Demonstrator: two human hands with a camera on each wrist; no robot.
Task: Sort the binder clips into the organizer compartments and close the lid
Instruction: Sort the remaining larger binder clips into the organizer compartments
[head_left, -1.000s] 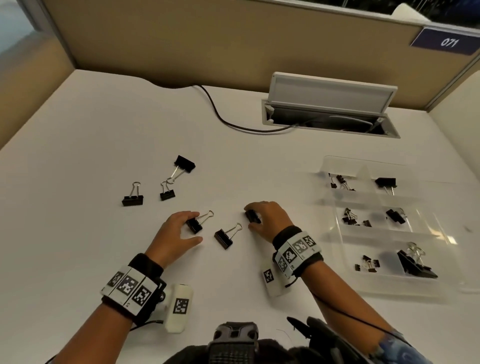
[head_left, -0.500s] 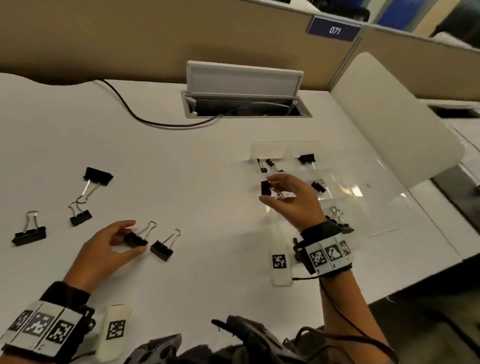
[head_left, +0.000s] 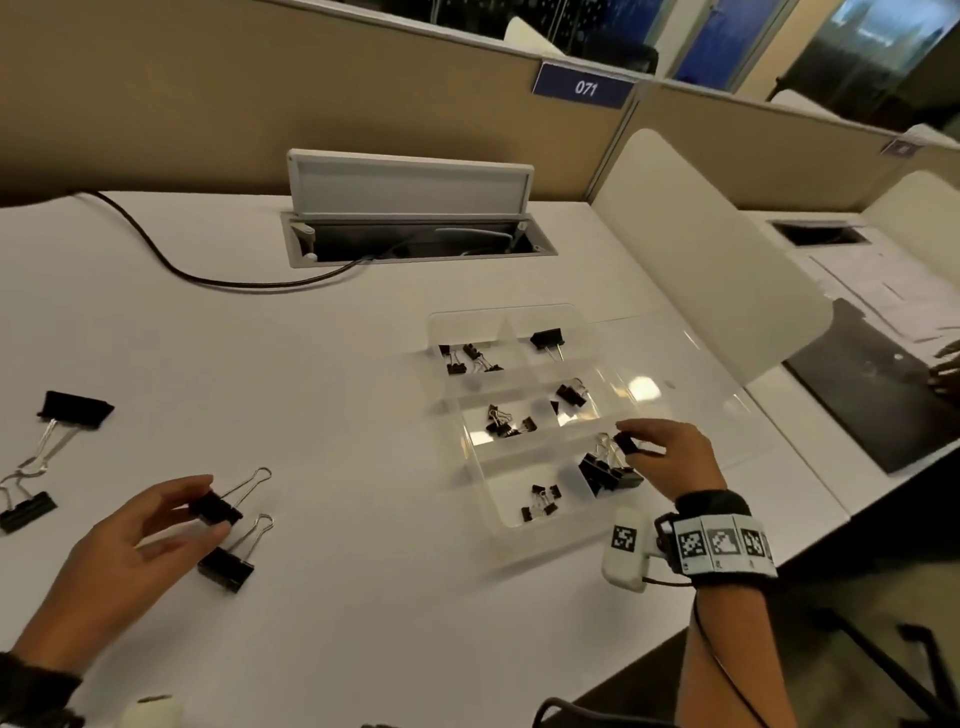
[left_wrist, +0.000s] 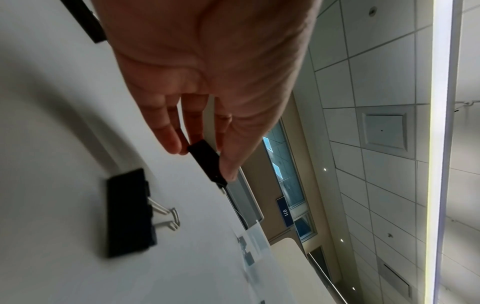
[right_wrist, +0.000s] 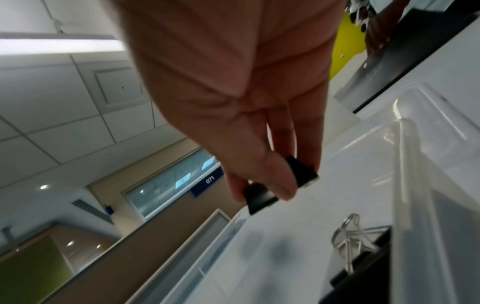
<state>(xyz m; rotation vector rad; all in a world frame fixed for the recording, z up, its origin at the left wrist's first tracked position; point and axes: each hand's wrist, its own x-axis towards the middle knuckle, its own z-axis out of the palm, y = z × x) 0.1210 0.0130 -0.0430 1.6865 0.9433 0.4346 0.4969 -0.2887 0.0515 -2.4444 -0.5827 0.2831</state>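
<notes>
Head view: right hand (head_left: 670, 457) pinches small binder clip (head_left: 626, 443) above near-right compartment of clear organizer (head_left: 530, 525). Left hand (head_left: 130, 540) pinches medium clip (head_left: 214, 506) at desk (head_left: 337, 415). Clips judged light, rigid, springy; best gripped by black body.

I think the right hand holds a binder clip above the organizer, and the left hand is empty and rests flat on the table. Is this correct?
Not quite. The left hand is not empty: it pinches a binder clip between thumb and fingers, as the head and left wrist views show. The rest stands: the right hand holds a small clip above the organizer.
</notes>
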